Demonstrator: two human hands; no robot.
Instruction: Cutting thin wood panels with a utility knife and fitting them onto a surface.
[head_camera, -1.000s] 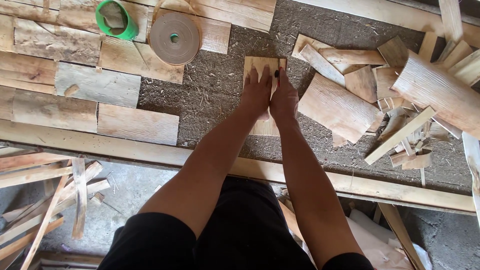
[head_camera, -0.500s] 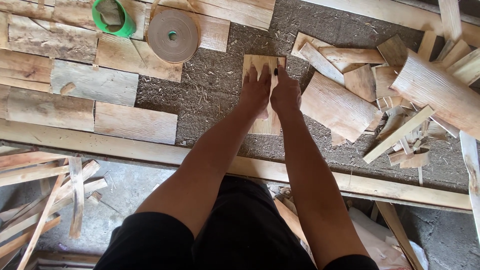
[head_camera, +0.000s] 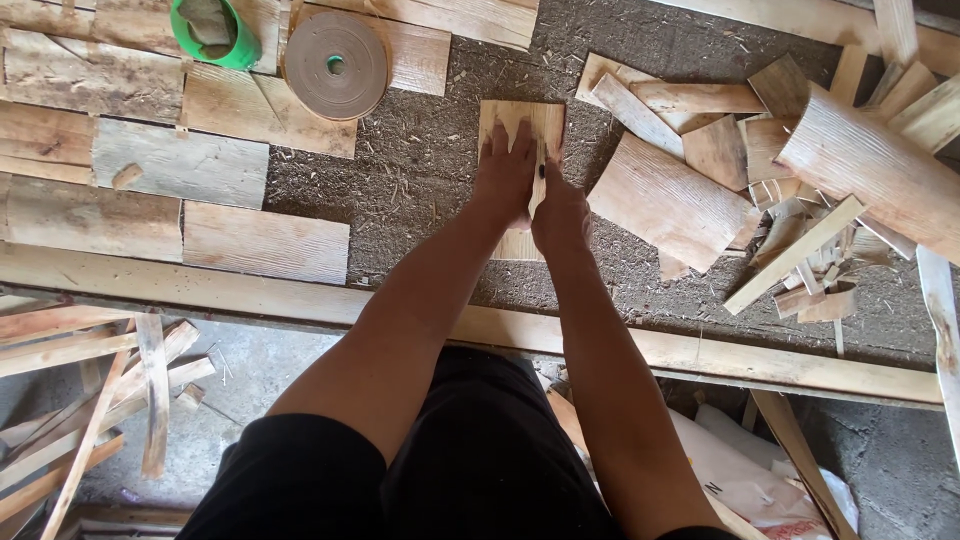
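Our left hand (head_camera: 507, 172) presses flat, fingers spread, on the wood veneer sheet (head_camera: 520, 120). Our right hand (head_camera: 560, 210) is curled around a dark tool (head_camera: 541, 172) on the sheet.

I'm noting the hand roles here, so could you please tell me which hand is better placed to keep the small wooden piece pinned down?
Probably the left hand: it lies flat on the wooden piece, palm down. The right hand is lower, closed around a thin dark tool at the piece's right edge.

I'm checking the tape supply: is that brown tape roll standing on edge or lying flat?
Lying flat: the brown tape roll shows its full round face and centre hole, resting on a plank.
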